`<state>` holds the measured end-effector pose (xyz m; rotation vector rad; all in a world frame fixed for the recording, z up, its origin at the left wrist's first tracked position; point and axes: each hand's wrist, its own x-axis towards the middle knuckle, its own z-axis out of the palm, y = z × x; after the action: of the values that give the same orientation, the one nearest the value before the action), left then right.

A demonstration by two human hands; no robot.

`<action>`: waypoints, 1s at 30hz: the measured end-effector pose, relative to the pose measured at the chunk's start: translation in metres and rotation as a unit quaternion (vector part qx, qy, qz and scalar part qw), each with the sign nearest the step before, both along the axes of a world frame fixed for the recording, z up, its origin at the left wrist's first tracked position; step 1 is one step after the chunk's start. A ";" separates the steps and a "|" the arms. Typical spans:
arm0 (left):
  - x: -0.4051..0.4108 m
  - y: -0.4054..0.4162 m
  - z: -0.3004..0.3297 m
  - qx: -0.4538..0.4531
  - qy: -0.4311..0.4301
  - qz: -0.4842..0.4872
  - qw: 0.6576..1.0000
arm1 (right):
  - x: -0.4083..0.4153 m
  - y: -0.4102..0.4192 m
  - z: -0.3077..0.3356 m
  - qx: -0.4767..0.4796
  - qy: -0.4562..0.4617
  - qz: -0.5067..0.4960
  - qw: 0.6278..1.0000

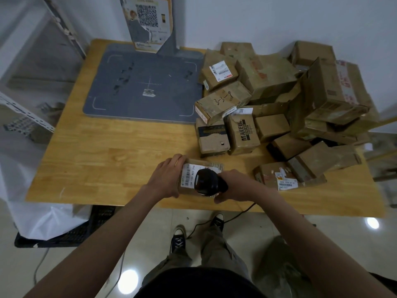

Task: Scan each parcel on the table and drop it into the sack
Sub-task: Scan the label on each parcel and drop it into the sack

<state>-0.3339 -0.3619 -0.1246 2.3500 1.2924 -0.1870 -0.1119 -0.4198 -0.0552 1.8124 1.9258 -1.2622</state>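
The left hand (166, 177) gripped the parcel (194, 179) at the table's (107, 147) near edge; the right hand (233, 184) wrapped the scanner (207, 183), hovering over its label. Scanning well probably meant steadying the parcel flat; the sack (43, 220) waited near left.

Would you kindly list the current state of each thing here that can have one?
left hand: grips the parcel's left end
right hand: holds the scanner
scanner: head down over the label
parcel: flat at the table's front edge, label up
pile of boxes: heaped on the right, closed
grey platform: bare
white sack: on the floor, left of the table
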 end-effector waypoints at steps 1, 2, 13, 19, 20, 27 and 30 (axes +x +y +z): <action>0.000 0.001 -0.001 -0.002 0.002 0.001 1.000 | 0.000 0.001 -0.001 -0.002 0.001 -0.001 1.000; 0.000 0.001 -0.002 -0.004 0.004 0.003 1.000 | 0.000 0.001 -0.002 -0.004 0.003 -0.003 1.000; -0.004 0.001 -0.020 -0.091 -0.030 0.087 0.992 | 0.013 -0.002 -0.045 0.025 0.078 -0.268 0.960; 0.006 -0.010 -0.015 -0.183 -0.111 0.218 0.952 | 0.001 -0.025 -0.049 -0.024 0.193 -0.415 0.889; 0.008 -0.013 -0.013 -0.186 -0.126 0.219 0.950 | -0.001 -0.029 -0.049 -0.017 0.195 -0.427 0.883; 0.029 -0.022 0.018 -0.196 -0.160 0.112 0.961 | 0.012 -0.084 -0.036 0.039 0.196 -0.502 0.841; 0.059 -0.029 0.029 -0.195 -0.158 0.032 0.967 | 0.020 -0.122 -0.028 0.070 0.177 -0.550 0.813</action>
<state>-0.2750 -0.3908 -0.0956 1.9105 1.0627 -0.0387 -0.0916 -0.5415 -0.0834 3.1346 0.9589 -1.8605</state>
